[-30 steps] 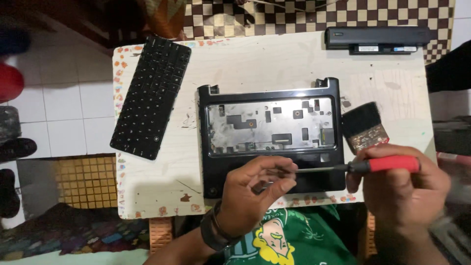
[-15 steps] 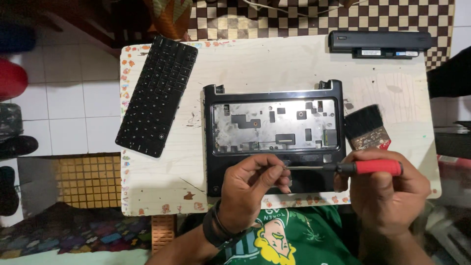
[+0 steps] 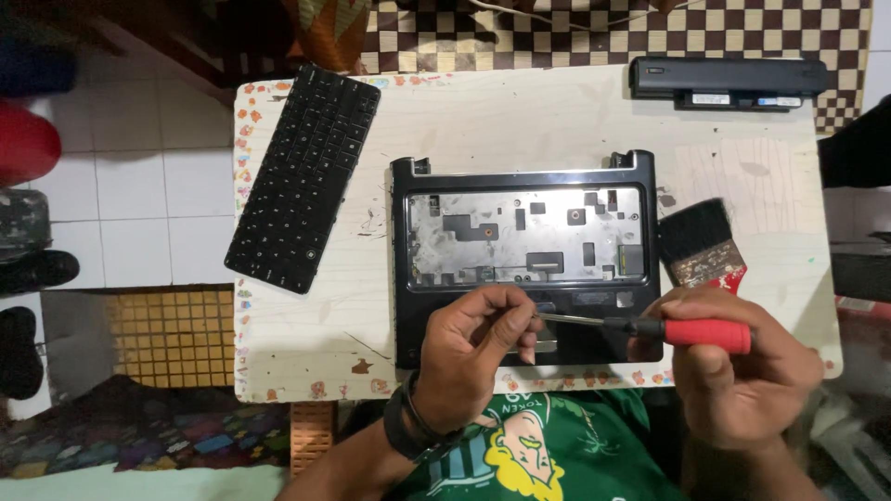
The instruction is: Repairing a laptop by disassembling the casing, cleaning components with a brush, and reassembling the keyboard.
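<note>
A detached black laptop keyboard (image 3: 303, 178) lies tilted at the left end of the pale wooden table (image 3: 520, 111), well apart from both hands. To its right, in the middle of the table, sits the black laptop base (image 3: 527, 186), its keyboard bay bare and showing the metal plate beneath.

The left hand (image 3: 478, 357) comes up from the near edge with the wrist bent, a dark band around it, and rests over the front left of the base. Its fingers (image 3: 520, 315) are curled and pinched around the tip end of the screwdriver's shaft; whether anything small is held there cannot be told.

The red-handled screwdriver (image 3: 691, 332) lies nearly level, its metal shaft pointing left across the palm rest. The right hand (image 3: 742, 371) is wrapped around the red handle in a closed grip, knuckles up, at the front right corner of the base.

Just beyond that hand lies a black-bristled paintbrush (image 3: 701, 241), beside the base's right edge. A long black battery pack (image 3: 729, 82) lies at the far right corner.
</note>
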